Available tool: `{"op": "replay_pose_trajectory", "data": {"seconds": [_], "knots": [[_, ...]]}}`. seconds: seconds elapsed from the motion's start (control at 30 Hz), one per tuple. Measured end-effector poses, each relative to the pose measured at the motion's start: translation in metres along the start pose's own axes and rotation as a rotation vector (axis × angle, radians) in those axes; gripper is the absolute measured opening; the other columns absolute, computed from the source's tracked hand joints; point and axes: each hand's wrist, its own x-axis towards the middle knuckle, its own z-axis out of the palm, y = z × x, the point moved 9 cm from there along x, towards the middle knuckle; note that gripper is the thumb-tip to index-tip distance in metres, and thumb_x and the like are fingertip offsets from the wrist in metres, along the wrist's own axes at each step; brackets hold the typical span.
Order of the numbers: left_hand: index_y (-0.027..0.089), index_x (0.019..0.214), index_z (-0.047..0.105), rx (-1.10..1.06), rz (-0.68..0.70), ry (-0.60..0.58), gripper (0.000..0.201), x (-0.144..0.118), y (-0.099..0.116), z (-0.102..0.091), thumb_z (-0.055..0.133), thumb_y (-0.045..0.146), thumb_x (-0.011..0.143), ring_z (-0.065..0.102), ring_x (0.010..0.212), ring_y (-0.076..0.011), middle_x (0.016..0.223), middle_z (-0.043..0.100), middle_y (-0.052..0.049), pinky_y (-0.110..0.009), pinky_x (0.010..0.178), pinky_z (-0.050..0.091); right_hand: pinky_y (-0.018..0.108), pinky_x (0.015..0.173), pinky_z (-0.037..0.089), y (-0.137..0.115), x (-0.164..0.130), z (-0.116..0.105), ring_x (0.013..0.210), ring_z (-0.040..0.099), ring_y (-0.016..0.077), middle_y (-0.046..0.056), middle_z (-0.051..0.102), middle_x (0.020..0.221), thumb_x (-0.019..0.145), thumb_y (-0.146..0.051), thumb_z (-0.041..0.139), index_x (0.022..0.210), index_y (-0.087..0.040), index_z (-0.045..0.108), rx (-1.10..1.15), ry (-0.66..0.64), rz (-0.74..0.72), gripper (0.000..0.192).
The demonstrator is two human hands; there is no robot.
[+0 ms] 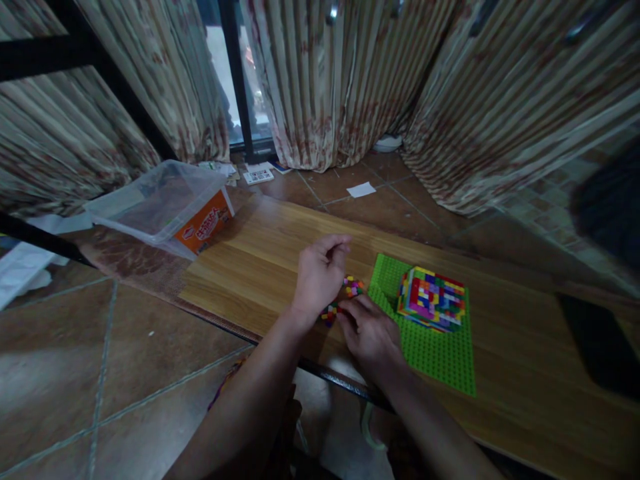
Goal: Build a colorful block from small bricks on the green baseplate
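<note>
Loose toy building bricks (353, 287) in many colours lie in a small pile on the wooden bench top. My left hand (320, 277) is raised just over the pile's left side, its fingers curled in and closed; whatever they may hold is hidden. Low at the pile's near edge, my right hand (373, 333) has thumb and forefinger drawn together among the bricks, too small to tell what is between them. To the right, a block built of multicoloured bricks (433, 300) sits on a green baseplate (435, 360).
A clear plastic box (165, 207) with an orange label stands at the bench's left end. A dark flat object (600, 340) lies at the right end. Behind the bench, a white paper (361, 190) rests on the tiled floor before striped curtains (310, 87).
</note>
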Motion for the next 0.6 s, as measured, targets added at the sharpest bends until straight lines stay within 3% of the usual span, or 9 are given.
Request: {"op": "replay_pose_trajectory", "data": {"seconds": [0.37,0.6], "knots": [[0.017,0.098,0.072,0.016,-0.022,-0.058,0.023,-0.003,0.001,0.011,0.053,0.015,0.086,0.069,0.082,-0.0146,0.091,0.074,-0.004,-0.026,0.078,0.054,0.029,0.071,0.048,0.002,-0.005,-0.022,0.077,0.062,0.0171,0.003,0.065,0.083,0.087,-0.018,0.05,0.086,-0.021,0.061,0.247,0.059,0.019,0.012],[0.017,0.097,0.072,0.067,-0.006,-0.193,0.023,-0.011,0.006,0.034,0.051,0.016,0.087,0.069,0.079,-0.0143,0.089,0.074,-0.004,-0.025,0.075,0.054,0.027,0.07,0.051,0.011,-0.017,-0.073,0.077,0.064,0.0146,0.001,0.068,0.082,0.086,-0.017,0.056,0.082,-0.023,0.068,0.497,0.215,0.013,0.013]]}}
